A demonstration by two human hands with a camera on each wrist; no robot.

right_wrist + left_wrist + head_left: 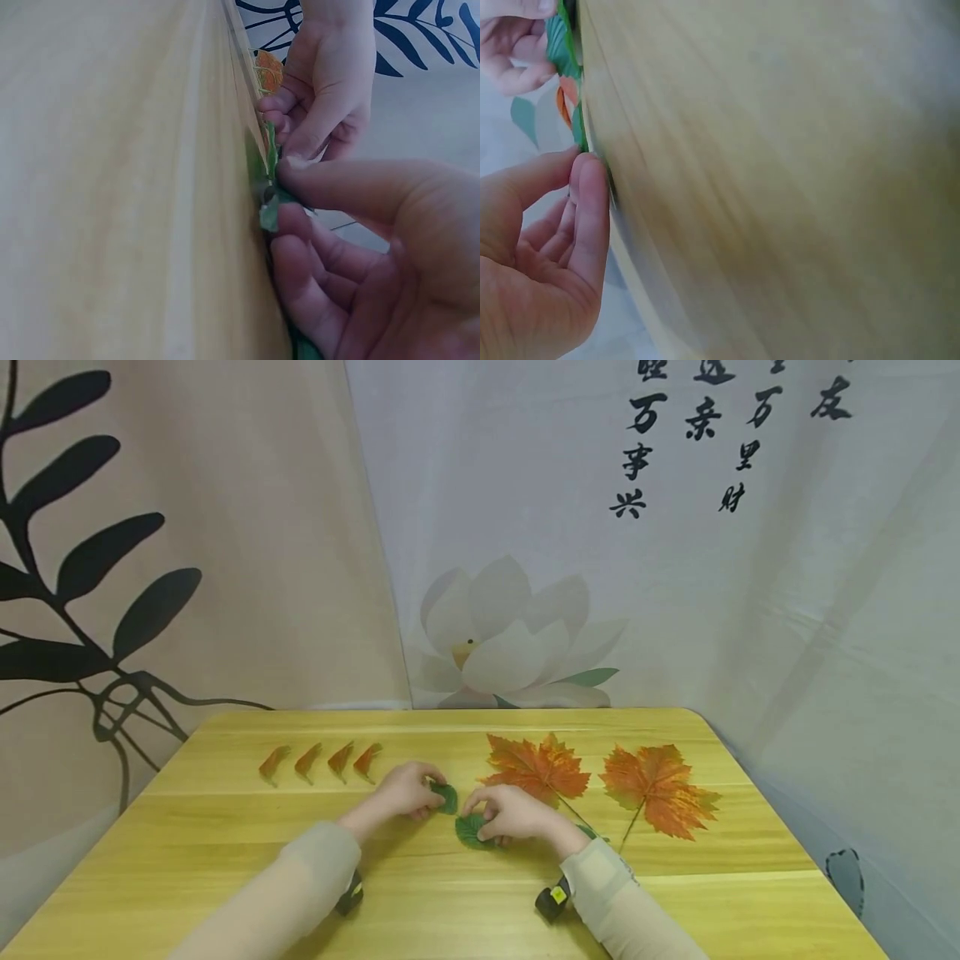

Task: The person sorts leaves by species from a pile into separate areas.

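Observation:
Near the middle of the table, my left hand (pixel 408 792) pinches a small green leaf (pixel 446 798) between thumb and fingers. Just to its right, my right hand (pixel 517 817) grips a second green leaf (pixel 471 832) by its near side. In the left wrist view, the left hand's leaf (pixel 580 129) shows mostly edge-on at the fingertips. The right wrist view has the right hand's leaf (pixel 268 215) at thumb and forefinger, close over the wood. Another green leaf (pixel 587 832) is partly hidden behind the right wrist.
Several small orange-brown leaves (pixel 337 762) lie in a row at the back left of the wooden table (pixel 225 860). A large orange maple leaf (pixel 551 768) lies behind the right hand, with another maple leaf (pixel 660 789) to its right. A printed curtain (pixel 300 527) hangs behind.

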